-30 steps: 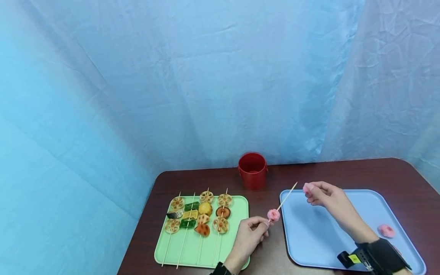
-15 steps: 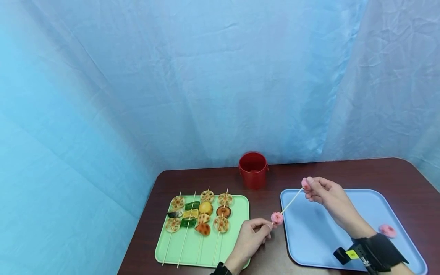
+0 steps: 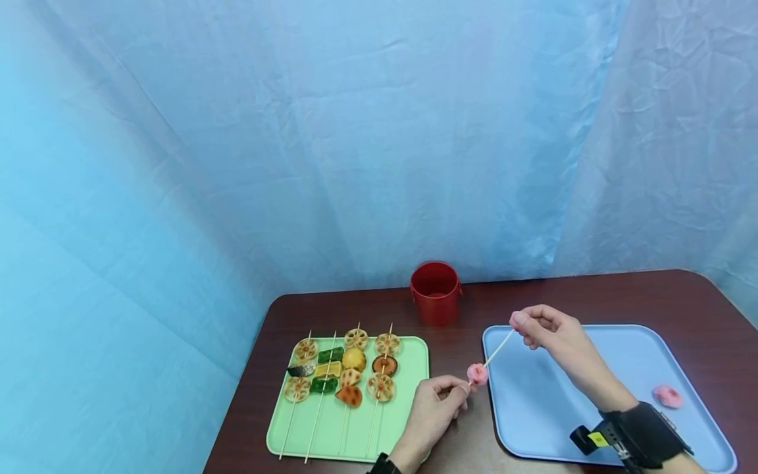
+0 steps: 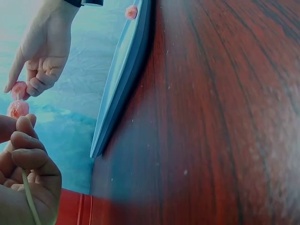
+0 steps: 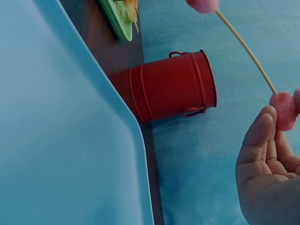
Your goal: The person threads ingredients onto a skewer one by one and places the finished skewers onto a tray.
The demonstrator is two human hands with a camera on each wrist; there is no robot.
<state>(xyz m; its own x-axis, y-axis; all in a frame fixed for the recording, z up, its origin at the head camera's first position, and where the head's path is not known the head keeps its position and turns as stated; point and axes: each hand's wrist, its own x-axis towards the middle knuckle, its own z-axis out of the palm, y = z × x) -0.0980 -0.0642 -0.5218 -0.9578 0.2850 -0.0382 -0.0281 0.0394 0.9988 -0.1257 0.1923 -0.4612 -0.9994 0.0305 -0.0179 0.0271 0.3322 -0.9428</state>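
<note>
My left hand [image 3: 434, 407] grips a thin wooden skewer [image 3: 499, 347] in the gap between the two trays. One round pink food piece [image 3: 477, 374] is threaded on it just beyond those fingertips. Over the far left part of the blue tray, my right hand [image 3: 559, 339] pinches a second pink food piece [image 5: 284, 111] between thumb and fingers. In the right wrist view the skewer's upper end meets this piece; how deep the tip goes in is hidden. The stick's lower part [image 4: 30, 197] runs past the left palm in the left wrist view.
Another pink piece [image 3: 668, 396] lies at the right of the blue tray [image 3: 533, 421]. A green tray [image 3: 331, 434] on the left bears several filled skewers [image 3: 353, 359]. Behind, between the trays, a red bucket [image 3: 436, 296] stands before a blue curtain [image 3: 379, 164].
My right hand has brought its pink piece leftward onto the skewer's tip, then a little further left. The left hand has shifted slightly right with the skewer.
</note>
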